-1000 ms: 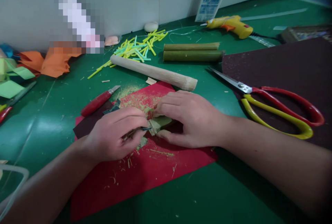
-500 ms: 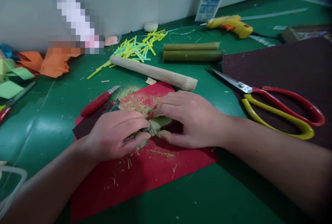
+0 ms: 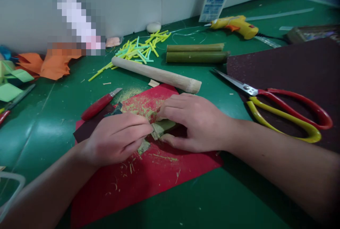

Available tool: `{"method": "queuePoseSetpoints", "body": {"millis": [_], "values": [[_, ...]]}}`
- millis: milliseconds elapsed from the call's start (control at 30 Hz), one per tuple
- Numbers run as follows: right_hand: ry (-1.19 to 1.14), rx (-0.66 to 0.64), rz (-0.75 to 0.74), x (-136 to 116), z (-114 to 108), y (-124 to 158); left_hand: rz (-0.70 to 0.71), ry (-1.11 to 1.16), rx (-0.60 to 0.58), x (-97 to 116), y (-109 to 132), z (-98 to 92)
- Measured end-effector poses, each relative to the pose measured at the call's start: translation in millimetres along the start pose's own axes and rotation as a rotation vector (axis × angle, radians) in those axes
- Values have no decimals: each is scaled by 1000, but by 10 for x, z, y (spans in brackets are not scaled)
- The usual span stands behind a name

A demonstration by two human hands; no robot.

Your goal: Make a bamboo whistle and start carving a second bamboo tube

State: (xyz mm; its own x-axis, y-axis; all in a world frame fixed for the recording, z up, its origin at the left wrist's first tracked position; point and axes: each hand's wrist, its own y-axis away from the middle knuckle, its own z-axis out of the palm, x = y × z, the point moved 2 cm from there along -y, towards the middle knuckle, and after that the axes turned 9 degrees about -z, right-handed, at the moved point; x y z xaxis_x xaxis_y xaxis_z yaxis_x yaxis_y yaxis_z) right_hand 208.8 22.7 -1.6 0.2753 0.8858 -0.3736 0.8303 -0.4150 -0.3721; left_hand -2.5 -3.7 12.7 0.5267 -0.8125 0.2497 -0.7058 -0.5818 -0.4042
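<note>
Over a red sheet point(image 3: 159, 183), my right hand point(image 3: 196, 122) curls around a short pale green piece, likely bamboo point(image 3: 163, 127), and presses it down. My left hand point(image 3: 119, 137) is closed against the piece's left end, fingers pinched. What it pinches is mostly hidden; only a thin grey edge shows. Yellow-green shavings and dust point(image 3: 140, 107) lie on the sheet around both hands. A small grey-green scrap point(image 3: 144, 147) rests just below my left fingers. Behind my left hand, a red-handled carving knife point(image 3: 98, 107) lies with its blade pointing away.
A peeled bamboo stick point(image 3: 156, 74) lies beyond the hands, near cut yellow and green straws point(image 3: 135, 50) and green bamboo tubes point(image 3: 196, 57). Scissors point(image 3: 281, 108) sit to the right on a dark sheet point(image 3: 287, 66). A yellow glue gun point(image 3: 236, 26) and orange paper point(image 3: 55, 64) are farther back.
My left fingers have closed further, hiding the dark grey thing that showed between them. The right hand and the pale green piece stay nearly in place.
</note>
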Motion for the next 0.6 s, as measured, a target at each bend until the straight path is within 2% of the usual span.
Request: {"method": "queuePoseSetpoints", "body": {"millis": [167,367,600], "values": [[-8,-7,7,-4,-5,-3,-22,-73,12,9,24,-5],[-12,-7,0,-4,-1,-8,-103,-116,113,44,48,36],[3,-10,-1,2,-1,-4,-25,14,9,18,-15,30]]}}
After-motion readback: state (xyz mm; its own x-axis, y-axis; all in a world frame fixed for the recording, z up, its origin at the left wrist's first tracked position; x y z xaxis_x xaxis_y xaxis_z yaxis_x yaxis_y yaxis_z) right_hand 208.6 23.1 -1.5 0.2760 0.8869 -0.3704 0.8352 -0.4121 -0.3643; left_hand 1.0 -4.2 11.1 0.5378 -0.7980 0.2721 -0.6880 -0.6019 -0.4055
